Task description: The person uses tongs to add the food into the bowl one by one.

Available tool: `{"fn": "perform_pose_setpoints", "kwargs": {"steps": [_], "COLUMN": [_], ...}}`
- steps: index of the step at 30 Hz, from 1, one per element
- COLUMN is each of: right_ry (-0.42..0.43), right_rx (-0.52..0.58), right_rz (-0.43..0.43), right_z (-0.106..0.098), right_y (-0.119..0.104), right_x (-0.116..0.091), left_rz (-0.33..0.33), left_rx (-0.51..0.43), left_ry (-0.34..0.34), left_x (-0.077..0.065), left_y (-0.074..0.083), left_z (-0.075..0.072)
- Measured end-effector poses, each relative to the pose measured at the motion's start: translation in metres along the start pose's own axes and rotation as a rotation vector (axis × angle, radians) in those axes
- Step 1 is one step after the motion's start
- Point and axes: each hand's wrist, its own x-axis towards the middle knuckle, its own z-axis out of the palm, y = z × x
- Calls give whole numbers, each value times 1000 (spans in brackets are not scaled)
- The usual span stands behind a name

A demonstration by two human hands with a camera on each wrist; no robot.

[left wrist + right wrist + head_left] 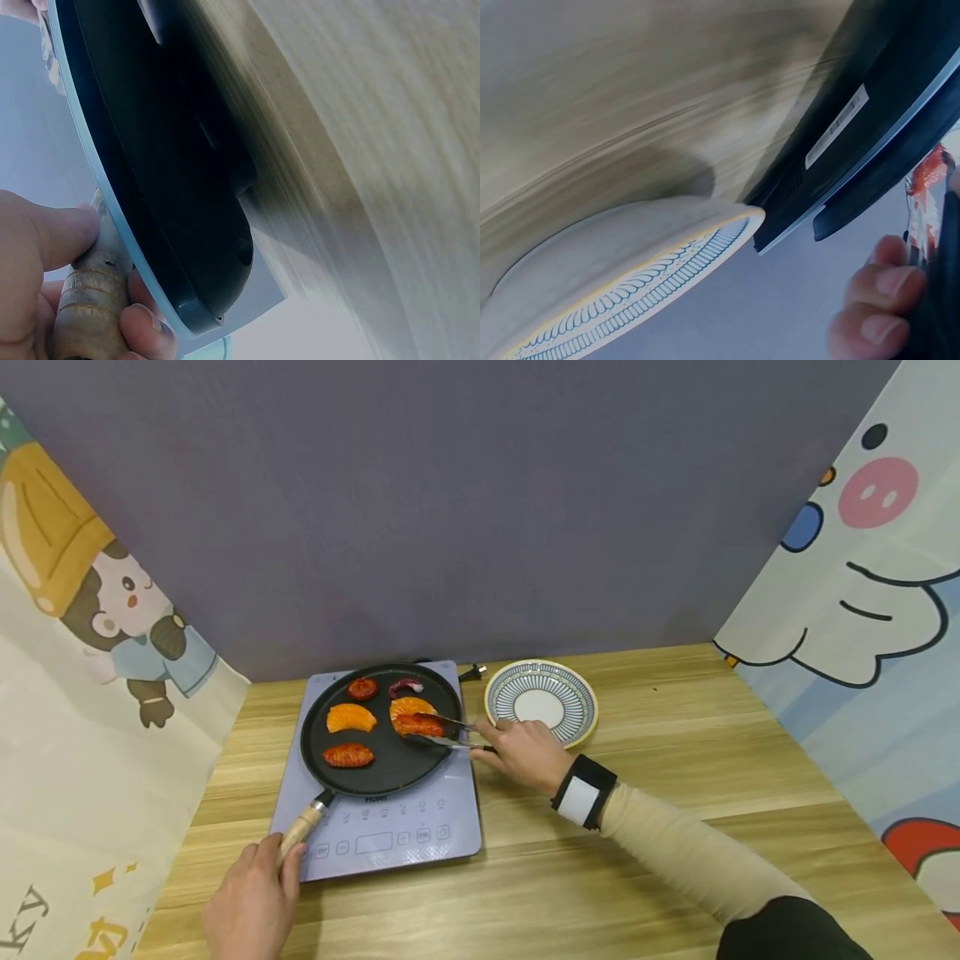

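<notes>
My left hand (251, 897) grips the wooden handle (302, 828) of a black flat frying pan (382, 766), which sits on an induction cooker (382, 843). In the left wrist view the thumb and fingers wrap that handle (94, 300). My right hand (528, 753) holds metal tongs (453, 743) with dark grips, their tips around a red, scored sausage-like piece (418, 725) at the pan's right side. That piece overlaps an orange slice (408, 704). Also in the pan lie another orange slice (351, 717), a red scored piece (348, 755), a round red slice (362, 689) and a small octopus tentacle (406, 687).
A patterned plate (588, 703) with a yellow rim stands right of the cooker, partly behind my right hand. A black plug (473, 672) lies between them at the back. The wooden table (675, 735) meets a grey wall panel (480, 527), with cartoon-printed curtains on both sides.
</notes>
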Motion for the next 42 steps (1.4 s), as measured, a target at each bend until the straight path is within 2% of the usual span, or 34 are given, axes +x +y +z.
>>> {"fn": "perform_pose_setpoints", "kwargs": {"steps": [6,13,42], "right_ry": [-31,-71,-102], "right_rx": [-8,-10,3], "right_rz": [-1,-3,2], "right_z": [1,1,-5], "right_y": [-7,-11,-14], "right_x": [4,6,12], "left_rz": [-8,5,-6], "left_rx": [2,-4,2], "left_ry": [-17,2,-23], "left_x": [1,0,1], "left_y": [1,0,-1], "left_z": [-1,0,0]}}
